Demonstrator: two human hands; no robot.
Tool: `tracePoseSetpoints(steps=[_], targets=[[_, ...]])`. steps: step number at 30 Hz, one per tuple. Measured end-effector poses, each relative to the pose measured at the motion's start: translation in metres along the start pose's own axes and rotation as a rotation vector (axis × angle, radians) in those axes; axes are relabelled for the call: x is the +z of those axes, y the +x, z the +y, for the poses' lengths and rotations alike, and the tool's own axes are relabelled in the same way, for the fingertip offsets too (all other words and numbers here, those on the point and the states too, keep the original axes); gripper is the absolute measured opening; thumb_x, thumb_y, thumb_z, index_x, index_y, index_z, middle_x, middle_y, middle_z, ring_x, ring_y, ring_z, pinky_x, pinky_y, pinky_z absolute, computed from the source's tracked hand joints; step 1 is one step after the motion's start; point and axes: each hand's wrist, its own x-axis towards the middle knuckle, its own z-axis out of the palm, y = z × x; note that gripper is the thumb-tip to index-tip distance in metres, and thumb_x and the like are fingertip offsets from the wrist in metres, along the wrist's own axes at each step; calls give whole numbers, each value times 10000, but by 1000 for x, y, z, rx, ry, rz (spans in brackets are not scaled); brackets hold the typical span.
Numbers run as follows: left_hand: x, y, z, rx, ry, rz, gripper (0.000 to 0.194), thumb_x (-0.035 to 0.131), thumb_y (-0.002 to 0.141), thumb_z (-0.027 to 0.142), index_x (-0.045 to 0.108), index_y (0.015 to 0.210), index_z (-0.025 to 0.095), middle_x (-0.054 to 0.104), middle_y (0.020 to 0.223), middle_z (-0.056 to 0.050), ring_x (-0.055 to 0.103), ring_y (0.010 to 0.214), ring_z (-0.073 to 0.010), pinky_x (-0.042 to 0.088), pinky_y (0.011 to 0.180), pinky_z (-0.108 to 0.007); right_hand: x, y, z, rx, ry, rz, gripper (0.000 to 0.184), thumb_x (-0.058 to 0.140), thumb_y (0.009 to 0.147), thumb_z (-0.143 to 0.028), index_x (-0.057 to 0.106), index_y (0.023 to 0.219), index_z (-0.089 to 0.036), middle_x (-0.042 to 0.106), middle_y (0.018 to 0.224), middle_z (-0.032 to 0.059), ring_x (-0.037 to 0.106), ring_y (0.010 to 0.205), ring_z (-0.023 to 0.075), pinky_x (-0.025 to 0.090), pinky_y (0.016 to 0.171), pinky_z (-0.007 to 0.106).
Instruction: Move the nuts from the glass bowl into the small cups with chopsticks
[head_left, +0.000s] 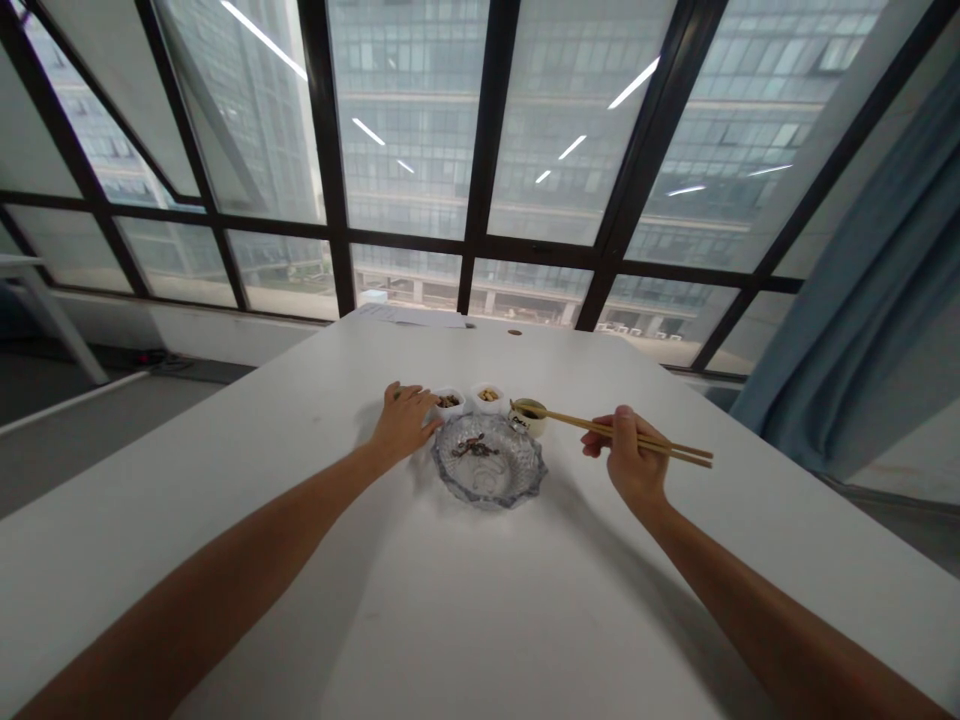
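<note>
My right hand (pixel 631 455) grips a pair of wooden chopsticks (pixel 585 423). Their tips reach over the rim of a small pale cup (pixel 528 424) with dark markings and dark contents. To the left, my left hand (pixel 405 422) has its fingers spread beside a small white bowl (pixel 450 412) of dark brown bits; whether it touches the bowl I cannot tell. A speck of green shows at its fingers. Between the hands sits a clear cut-glass dish (pixel 517 485) with a few dark, reddish-brown pieces in it. Behind it is another white bowl (pixel 489 408) holding yellowish pieces.
Everything stands on a white table (pixel 465 620). Paper sheets (pixel 412 317) lie at its far edge, near a small round brown spot (pixel 514 332). Large dark-framed windows (pixel 474 200) rise behind. A blue curtain (pixel 847 300) hangs at the right, and a white table leg (pixel 67 325) shows at left.
</note>
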Motion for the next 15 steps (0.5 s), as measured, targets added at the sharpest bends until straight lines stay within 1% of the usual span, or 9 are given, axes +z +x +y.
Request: tracePoseSetpoints(steps=[3, 6, 9, 11, 13, 15], targets=[[3, 3, 0, 4, -40, 13, 254, 645, 900, 345, 691, 1134, 258, 758, 1137, -96, 595, 1245, -330, 273, 1169, -609, 12, -9, -11, -57, -17, -90, 576, 582, 893, -728, 664, 725, -184, 674, 549, 46, 606, 410, 161, 494, 393, 272], [4, 3, 0, 17, -74, 56, 223, 667, 884, 345, 692, 1091, 269, 756, 1120, -86, 595, 1232, -330, 284, 1162, -604, 33, -14, -15, -108, -39, -217, 563, 549, 912, -730, 672, 748, -205, 686, 576, 48, 625, 447, 175, 519, 429, 290], [3, 1, 0, 24, -111, 92, 200, 670, 874, 317, 693, 1069, 276, 750, 1115, -80, 597, 1215, -328, 294, 1152, -599, 60, -11, -10, -129, -73, -311, 556, 531, 915, -735, 676, 745, -225, 699, 598, 49, 641, 476, 184, 534, 463, 298], [2, 1, 1, 23, -126, 97, 193, 673, 869, 301, 695, 1056, 263, 749, 1103, -88, 602, 1198, -331, 294, 1149, -598, 76, -7, -5, -145, -114, -388, 529, 556, 911, -716, 678, 723, -237, 703, 602, 43, 657, 503, 187, 543, 497, 295], [0, 0, 3, 23, -125, 96, 191, 678, 864, 294, 698, 1050, 253, 748, 1096, -94, 607, 1182, -330, 295, 1147, -593, 87, -3, -3, -167, -159, -459, 496, 591, 905, -686, 681, 702, -242, 699, 593, 36, 663, 522, 189, 539, 517, 291], [-1, 0, 4, 20, -114, 95, 196, 679, 864, 292, 700, 1055, 251, 748, 1091, -96, 611, 1172, -326, 300, 1144, -589, 91, -2, -3, -182, -192, -476, 482, 588, 922, -657, 686, 702, -240, 700, 600, 36, 663, 532, 189, 525, 521, 288]])
